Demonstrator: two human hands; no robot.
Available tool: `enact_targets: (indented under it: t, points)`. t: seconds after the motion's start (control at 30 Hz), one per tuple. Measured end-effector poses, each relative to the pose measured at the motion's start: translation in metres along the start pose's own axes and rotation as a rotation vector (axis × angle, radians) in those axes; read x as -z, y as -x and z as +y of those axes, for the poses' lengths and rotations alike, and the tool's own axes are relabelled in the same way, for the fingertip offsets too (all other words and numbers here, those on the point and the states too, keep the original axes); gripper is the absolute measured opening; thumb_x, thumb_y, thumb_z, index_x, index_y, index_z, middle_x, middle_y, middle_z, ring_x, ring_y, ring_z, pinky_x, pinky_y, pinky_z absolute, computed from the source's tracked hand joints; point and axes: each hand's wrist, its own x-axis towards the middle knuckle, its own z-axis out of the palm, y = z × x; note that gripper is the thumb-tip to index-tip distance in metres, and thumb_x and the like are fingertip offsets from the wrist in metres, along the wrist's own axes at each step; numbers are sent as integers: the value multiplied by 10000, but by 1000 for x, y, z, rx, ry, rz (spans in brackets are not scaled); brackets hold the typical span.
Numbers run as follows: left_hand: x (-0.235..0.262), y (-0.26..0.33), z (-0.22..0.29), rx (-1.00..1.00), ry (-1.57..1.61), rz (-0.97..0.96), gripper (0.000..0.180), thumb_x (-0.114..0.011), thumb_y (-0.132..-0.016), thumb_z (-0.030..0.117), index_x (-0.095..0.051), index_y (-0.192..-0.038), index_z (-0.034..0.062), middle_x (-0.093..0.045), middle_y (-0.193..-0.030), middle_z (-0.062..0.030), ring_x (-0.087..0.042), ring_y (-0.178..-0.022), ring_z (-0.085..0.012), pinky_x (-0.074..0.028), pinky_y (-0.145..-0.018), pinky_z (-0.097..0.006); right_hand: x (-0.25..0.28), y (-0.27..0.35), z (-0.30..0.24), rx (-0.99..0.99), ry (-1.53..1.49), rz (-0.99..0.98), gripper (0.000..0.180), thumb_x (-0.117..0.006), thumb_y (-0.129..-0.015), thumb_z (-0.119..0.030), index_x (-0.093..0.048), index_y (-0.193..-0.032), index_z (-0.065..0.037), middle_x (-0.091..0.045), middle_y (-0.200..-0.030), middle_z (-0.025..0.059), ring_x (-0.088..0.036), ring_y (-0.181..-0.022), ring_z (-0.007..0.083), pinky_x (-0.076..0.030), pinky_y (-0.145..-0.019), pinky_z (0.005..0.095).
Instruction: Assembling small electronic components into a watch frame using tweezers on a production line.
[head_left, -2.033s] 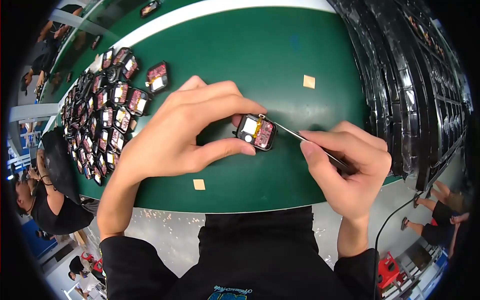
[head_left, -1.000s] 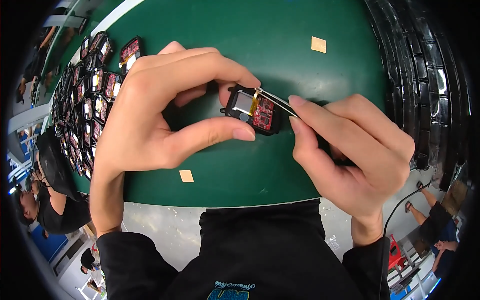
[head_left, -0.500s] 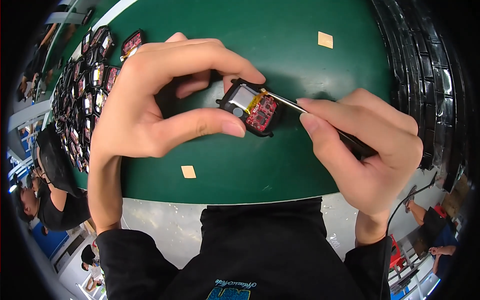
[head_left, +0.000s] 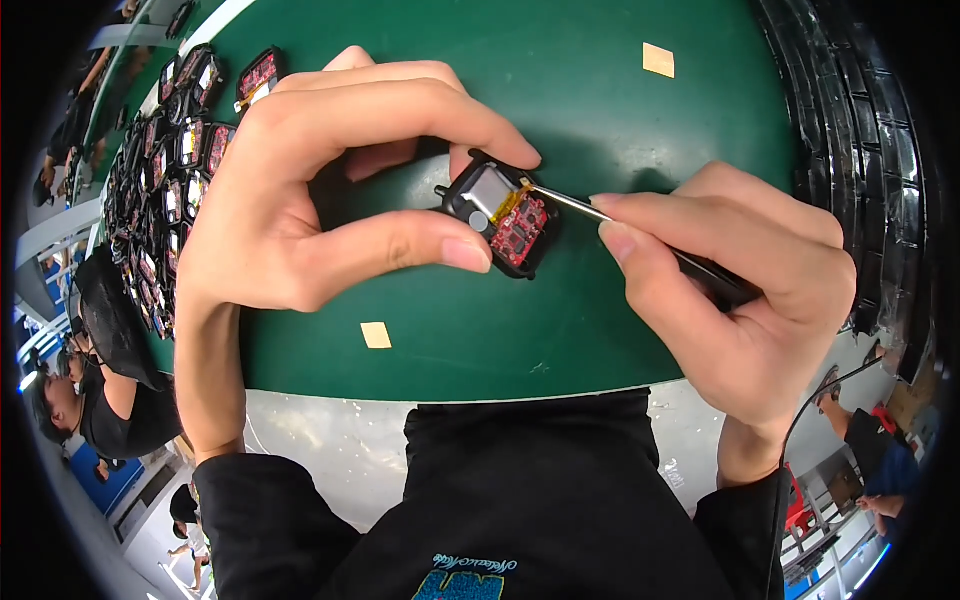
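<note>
Head view: a small black module [head_left: 500, 215] is pinched over the green counter [head_left: 560, 330].
It is gripped by the left hand [head_left: 320, 190]; tweezers [head_left: 640, 235], clasped in the right hand [head_left: 740, 290], touch its top edge.

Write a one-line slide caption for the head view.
Left hand pinches a small black open-backed device with red circuit board while right hand touches slim metal tweezers to it above the green mat.
</note>
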Motion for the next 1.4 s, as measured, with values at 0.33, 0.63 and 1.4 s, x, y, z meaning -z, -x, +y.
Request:
enact_targets:
  t: [0.33, 0.63, 1.4]
  points:
    - [-1, -6, 5, -69, -18, 7, 667, -916, -724, 519, -829, -1110, -19, -785, -945, -89, -544, -728, -153, -340, -682, -338, 0, -2, -1, 31, 25, -23, 230, -807, -778, 118, -854, -991, 45, -690, -696, 65, -578, -570, 101, -388, -522, 249]
    - [-1, -5, 7, -75, -63, 7, 615, -927, -725, 491, -833, -1081, -2, -775, -939, -73, -523, -722, -158, -341, -669, -320, -5, 3, 3, 121, 55, 33, 235, -811, -767, 128, -855, -981, 42, -683, -693, 59, -549, -546, 84, -351, -503, 245]
    - [32, -43, 35, -78, 23, 332, 506, -1004, -702, 179, -803, -1138, 20, -766, -939, -66, -593, -683, -112, -432, -582, -246, -5, 12, 4, 55, -177, 337, 142, -840, -895, -29, -839, -1028, 20, -713, -745, 56, -561, -502, 99, -407, -461, 288]
